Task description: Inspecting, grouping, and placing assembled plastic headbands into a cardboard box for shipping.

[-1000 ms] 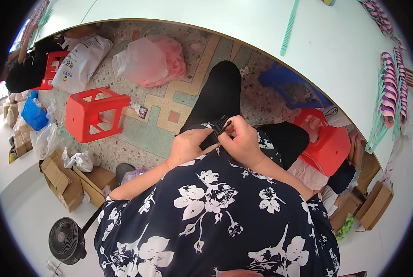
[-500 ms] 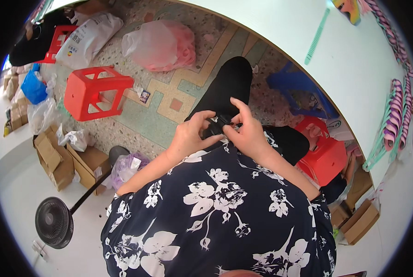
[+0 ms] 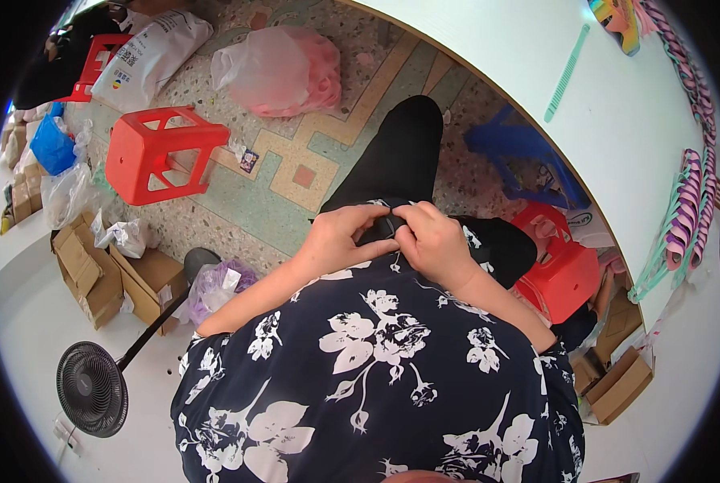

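Note:
A small black thing (image 3: 374, 233) sits between my hands above my lap, against my dark flowered top (image 3: 376, 338). My left hand (image 3: 337, 237) grips it from the left, thumb below and fingers above. From the right, my right hand (image 3: 434, 244) pinches it with curled fingers. The two hands meet at the fingertips and hide much of the thing, so its kind does not show. Beneath and beyond them are my black-trousered legs (image 3: 396, 153).
Ahead and right curves a white table (image 3: 489, 48) bearing a green notched strip (image 3: 567, 72) and pink-black coiled strips (image 3: 682, 205). Red stools (image 3: 135, 157) stand left and right. A pink-filled plastic bag (image 3: 283, 72), cardboard boxes (image 3: 90, 270) and a black fan (image 3: 92, 389) lie around.
My right hand's fingers, spread half a second ago, have curled in and closed on the black thing. My left hand has moved slightly right, and the hands are closer together.

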Demonstrator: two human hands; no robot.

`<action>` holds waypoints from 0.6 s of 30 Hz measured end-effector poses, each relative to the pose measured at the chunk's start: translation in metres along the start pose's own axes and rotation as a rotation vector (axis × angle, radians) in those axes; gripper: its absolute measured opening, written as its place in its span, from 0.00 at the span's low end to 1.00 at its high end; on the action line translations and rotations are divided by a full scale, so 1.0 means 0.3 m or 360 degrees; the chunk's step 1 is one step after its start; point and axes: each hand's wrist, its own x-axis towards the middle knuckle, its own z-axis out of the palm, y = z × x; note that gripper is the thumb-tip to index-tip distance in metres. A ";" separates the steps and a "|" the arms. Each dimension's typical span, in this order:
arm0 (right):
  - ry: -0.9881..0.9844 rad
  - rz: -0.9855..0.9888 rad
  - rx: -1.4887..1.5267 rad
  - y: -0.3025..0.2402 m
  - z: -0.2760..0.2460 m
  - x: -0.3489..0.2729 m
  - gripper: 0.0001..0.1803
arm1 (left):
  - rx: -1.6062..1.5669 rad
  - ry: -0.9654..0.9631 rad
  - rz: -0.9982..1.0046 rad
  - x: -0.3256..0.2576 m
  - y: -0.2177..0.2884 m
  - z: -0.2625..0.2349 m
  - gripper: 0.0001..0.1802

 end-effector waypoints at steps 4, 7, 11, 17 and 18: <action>0.0201 0.0007 0.0061 0.001 -0.004 0.002 0.08 | -0.0008 -0.0012 0.0087 0.018 0.001 0.007 0.25; 0.0276 0.0030 0.0139 0.008 0.003 -0.008 0.08 | 0.0024 -0.0129 0.0012 0.041 0.026 -0.006 0.24; 0.0279 0.0049 0.0134 0.009 0.000 -0.005 0.08 | -0.0194 -0.0324 -0.0107 0.080 0.010 -0.018 0.22; 0.0353 0.0231 0.0278 0.036 0.018 -0.024 0.10 | -0.0157 -0.0245 -0.0102 0.059 0.015 0.004 0.20; 0.0351 0.0280 0.0330 0.043 0.025 -0.029 0.10 | -0.0186 -0.0208 -0.0128 0.054 0.016 0.010 0.20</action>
